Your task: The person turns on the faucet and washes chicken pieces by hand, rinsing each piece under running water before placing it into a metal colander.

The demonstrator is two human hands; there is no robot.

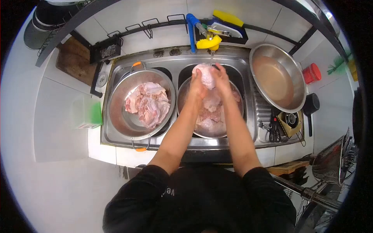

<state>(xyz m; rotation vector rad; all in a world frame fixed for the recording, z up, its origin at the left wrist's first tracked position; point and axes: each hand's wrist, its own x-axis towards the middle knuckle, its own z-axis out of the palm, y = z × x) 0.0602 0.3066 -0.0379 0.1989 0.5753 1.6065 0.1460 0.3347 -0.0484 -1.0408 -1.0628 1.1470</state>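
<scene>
A pale piece of raw chicken point(206, 75) is held up beneath the running tap point(212, 43). My left hand point(199, 86) grips its left side, thumb raised along it. On the opposite side my right hand point(222, 80) cups the meat with bent fingers. Directly below both hands, a metal bowl point(208, 135) in the right sink basin holds more raw chicken in cloudy water. To the left stands a wide metal pot point(117, 101) with orange-gripped handles, and raw chicken pieces point(148, 104) are heaped in it.
A large metal bowl of murky water point(274, 79) rests on the drainboard at right. Near it are black-handled scissors point(274, 132), a small black pan point(311, 103) and a red cup point(312, 73). A green-and-clear container point(88, 112) stands left; a black rack point(163, 24) spans the wall.
</scene>
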